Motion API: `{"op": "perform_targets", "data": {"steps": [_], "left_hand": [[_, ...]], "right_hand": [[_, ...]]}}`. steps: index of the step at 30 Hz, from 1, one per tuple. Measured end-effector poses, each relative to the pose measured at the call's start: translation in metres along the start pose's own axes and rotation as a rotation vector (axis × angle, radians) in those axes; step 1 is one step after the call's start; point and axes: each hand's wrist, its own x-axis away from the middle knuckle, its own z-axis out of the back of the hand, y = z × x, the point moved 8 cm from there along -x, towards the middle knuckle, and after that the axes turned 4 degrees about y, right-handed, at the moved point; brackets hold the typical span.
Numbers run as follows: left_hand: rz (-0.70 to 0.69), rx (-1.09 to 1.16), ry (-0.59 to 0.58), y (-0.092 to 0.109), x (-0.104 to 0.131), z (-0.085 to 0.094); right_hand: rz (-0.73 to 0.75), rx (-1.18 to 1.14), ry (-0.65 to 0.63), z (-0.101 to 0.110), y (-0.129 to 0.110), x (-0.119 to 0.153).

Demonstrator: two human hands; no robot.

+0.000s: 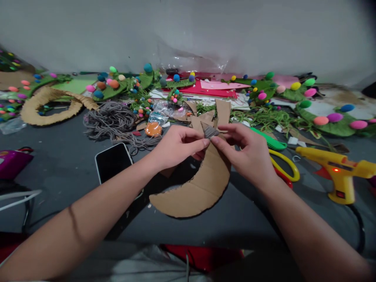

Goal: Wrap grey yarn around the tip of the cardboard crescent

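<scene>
A cardboard crescent (199,188) is held tilted above the dark table, its upper tip wound with several turns of grey yarn (210,131). My left hand (182,147) is closed, thumb and fingers pinching at the left edge of the wrapped part. From the other side my right hand (246,152) pinches the same tip, its thumb lying on the yarn wraps. Fingers behind the cardboard are partly hidden. A loose heap of grey yarn (111,119) lies left of the hands, with strands running toward the left hand.
On the right are a yellow glue gun (337,168) with a red light on, yellow-handled scissors (286,166) and a green tool (270,140). At left lie a phone (114,161) and a wrapped ring (32,109). Leaves with coloured pompoms (335,117) and cardboard scraps (223,111) line the back.
</scene>
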Motion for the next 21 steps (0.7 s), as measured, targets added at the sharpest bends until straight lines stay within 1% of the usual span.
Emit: {"op": "perform_targets", "data": {"steps": [8,15,21], "left_hand": [[0.043,0.04,-0.001,-0.0042,-0.0013,-0.0009],[0.048,0.063,-0.013,-0.0036,-0.0001,-0.0018],[0.05,0.06,-0.017,-0.0048,-0.0004,-0.0022]], "right_hand": [[-0.023,-0.026,0.031,0.0026,0.0021,-0.0009],[-0.036,0.018,0.036,0.0019,0.0008,0.0006],[-0.042,0.002,0.059,0.0,-0.001,0.0005]]}}
